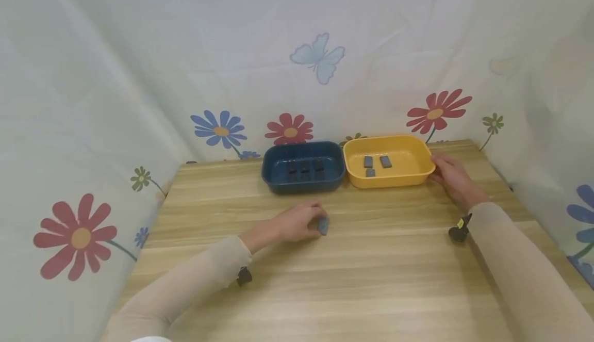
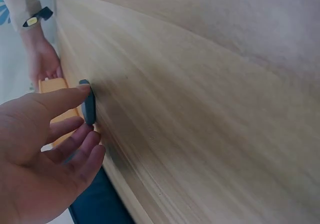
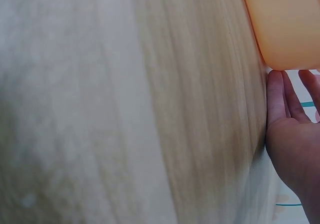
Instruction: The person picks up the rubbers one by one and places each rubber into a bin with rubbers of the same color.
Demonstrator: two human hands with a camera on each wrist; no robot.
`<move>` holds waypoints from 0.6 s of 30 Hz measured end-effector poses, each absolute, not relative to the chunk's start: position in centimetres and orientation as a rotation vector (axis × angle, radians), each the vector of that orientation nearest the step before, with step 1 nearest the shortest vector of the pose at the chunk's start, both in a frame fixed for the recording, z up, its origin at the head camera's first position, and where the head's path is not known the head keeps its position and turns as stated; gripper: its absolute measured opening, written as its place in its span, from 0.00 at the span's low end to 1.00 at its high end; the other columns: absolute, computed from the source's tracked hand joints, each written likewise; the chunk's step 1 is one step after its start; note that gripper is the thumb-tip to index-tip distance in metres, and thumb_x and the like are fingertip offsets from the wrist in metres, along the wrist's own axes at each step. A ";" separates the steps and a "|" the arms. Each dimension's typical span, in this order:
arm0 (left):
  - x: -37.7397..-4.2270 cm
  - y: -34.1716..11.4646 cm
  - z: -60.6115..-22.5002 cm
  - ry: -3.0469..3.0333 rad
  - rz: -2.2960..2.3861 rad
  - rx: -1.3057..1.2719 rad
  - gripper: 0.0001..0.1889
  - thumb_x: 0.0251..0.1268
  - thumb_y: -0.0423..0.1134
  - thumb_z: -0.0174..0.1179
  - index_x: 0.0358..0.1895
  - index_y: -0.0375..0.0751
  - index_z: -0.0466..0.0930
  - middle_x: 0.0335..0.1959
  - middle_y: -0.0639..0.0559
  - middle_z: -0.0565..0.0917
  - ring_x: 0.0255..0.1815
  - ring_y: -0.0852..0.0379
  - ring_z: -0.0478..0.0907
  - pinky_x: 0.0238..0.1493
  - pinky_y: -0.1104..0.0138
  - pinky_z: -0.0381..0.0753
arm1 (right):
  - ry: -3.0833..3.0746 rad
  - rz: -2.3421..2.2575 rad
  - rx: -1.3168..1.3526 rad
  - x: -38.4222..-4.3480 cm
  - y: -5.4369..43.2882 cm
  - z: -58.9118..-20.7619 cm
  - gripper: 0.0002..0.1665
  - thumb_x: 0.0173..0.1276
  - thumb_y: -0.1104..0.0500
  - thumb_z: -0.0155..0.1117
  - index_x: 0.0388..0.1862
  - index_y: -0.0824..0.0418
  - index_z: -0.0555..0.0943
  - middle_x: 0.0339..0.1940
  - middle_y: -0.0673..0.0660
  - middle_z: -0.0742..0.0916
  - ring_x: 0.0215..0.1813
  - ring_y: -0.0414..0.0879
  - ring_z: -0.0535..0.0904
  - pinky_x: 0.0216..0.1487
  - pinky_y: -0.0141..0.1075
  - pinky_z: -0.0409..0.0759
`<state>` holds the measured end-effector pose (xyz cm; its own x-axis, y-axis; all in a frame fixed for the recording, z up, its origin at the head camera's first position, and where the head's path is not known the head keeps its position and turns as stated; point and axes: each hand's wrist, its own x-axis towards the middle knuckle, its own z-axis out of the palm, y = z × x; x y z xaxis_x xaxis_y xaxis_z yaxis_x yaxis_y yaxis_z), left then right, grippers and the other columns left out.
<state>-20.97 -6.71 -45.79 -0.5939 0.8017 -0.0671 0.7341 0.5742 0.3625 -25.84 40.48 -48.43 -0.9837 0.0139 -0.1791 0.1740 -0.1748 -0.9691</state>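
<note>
Near the middle of the table, my left hand (image 1: 300,221) pinches a small grey rectangular block (image 1: 323,225). In the left wrist view the block (image 2: 88,103) stands on edge between thumb and fingertips, close to the wood. My right hand (image 1: 456,179) is at the right end of a yellow tray (image 1: 390,181); in the right wrist view its extended fingers (image 3: 276,96) touch the tray's end wall (image 3: 287,48). Inside the yellow tray lie three similar grey blocks (image 1: 385,162). A dark blue tray (image 1: 303,186) beside it holds several dark blocks (image 1: 304,166) in rows.
Both trays stand side by side at the back of the wood-grain table (image 1: 352,280). Behind and beside the table hangs a pale flowered cloth (image 1: 371,63). A small black device (image 1: 459,232) is worn at the right wrist, another device (image 1: 244,276) at the left.
</note>
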 end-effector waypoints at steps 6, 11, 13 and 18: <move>-21.0 -7.0 -46.1 2.577 0.447 1.263 0.23 0.66 0.42 0.76 0.61 0.42 0.84 0.52 0.51 0.80 0.53 0.55 0.80 0.58 0.66 0.83 | 1.930 -2.333 0.210 -25.9 40.4 -48.8 0.17 0.87 0.52 0.54 0.63 0.62 0.75 0.49 0.45 0.85 0.51 0.36 0.82 0.54 0.27 0.88; -21.4 -7.1 -46.0 2.568 0.438 1.257 0.23 0.66 0.44 0.76 0.62 0.43 0.85 0.53 0.53 0.81 0.52 0.58 0.79 0.59 0.67 0.83 | 1.968 -2.299 0.219 -26.0 40.4 -48.9 0.28 0.87 0.50 0.53 0.74 0.68 0.69 0.53 0.45 0.82 0.53 0.35 0.81 0.55 0.27 0.87; -21.6 -7.0 -45.9 2.562 0.429 1.262 0.23 0.66 0.45 0.76 0.62 0.43 0.85 0.53 0.53 0.81 0.52 0.58 0.79 0.59 0.67 0.83 | 1.967 -2.297 0.228 -26.0 40.5 -48.9 0.29 0.87 0.50 0.53 0.75 0.68 0.68 0.54 0.46 0.82 0.54 0.35 0.81 0.55 0.27 0.87; -22.2 -6.3 -45.3 2.535 0.469 1.314 0.24 0.67 0.44 0.76 0.63 0.41 0.84 0.56 0.50 0.84 0.56 0.56 0.80 0.64 0.64 0.82 | 1.914 -2.348 0.216 -26.1 40.6 -48.7 0.19 0.87 0.53 0.53 0.66 0.63 0.75 0.50 0.45 0.86 0.52 0.36 0.83 0.55 0.29 0.88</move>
<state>-22.18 -6.34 -45.28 -0.5635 0.8231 -0.0700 0.7436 0.5424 0.3910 -26.12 40.60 -48.71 -0.9845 0.0091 -0.1754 0.1700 -0.2023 -0.9645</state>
